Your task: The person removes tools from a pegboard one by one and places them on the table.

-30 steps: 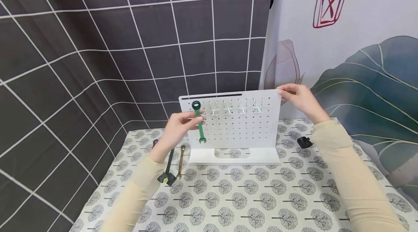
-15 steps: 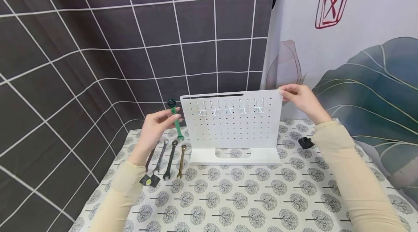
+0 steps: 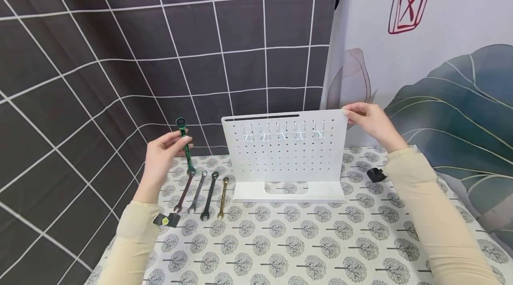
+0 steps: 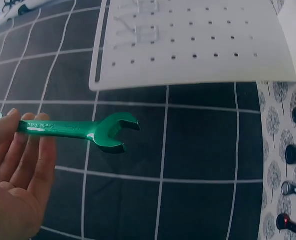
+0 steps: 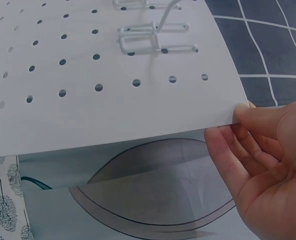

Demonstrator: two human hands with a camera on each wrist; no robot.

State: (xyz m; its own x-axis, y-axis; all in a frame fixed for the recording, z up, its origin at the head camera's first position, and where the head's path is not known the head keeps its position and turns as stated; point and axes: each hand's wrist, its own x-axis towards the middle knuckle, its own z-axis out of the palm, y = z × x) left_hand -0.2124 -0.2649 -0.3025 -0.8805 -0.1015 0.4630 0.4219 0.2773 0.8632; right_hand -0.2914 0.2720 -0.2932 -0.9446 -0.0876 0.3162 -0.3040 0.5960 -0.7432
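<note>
Between thumb and fingers my left hand (image 3: 162, 153) pinches a green combination wrench (image 4: 68, 129), held upright in the air left of the pegboard, ring end up and open end down. My right hand (image 3: 370, 122) grips the top right corner of the white pegboard (image 3: 288, 160), which stands on its base on the table. In the right wrist view the thumb lies on the front face of the board (image 5: 113, 120), the other fingers at its edge and behind. Several wire hooks (image 3: 282, 131) sit in a row along its upper part, with nothing hanging on them.
Left of the board several wrenches lie side by side: a reddish-dark one (image 3: 184, 192), a silver one (image 3: 197, 192), a black one (image 3: 210, 196) and a gold one (image 3: 223, 198). A dark grid curtain (image 3: 180, 31) hangs behind the patterned tablecloth (image 3: 280, 240).
My left hand has moved left with the green wrench, from in front of the board's left part to beyond its left edge. The right hand still holds the corner.
</note>
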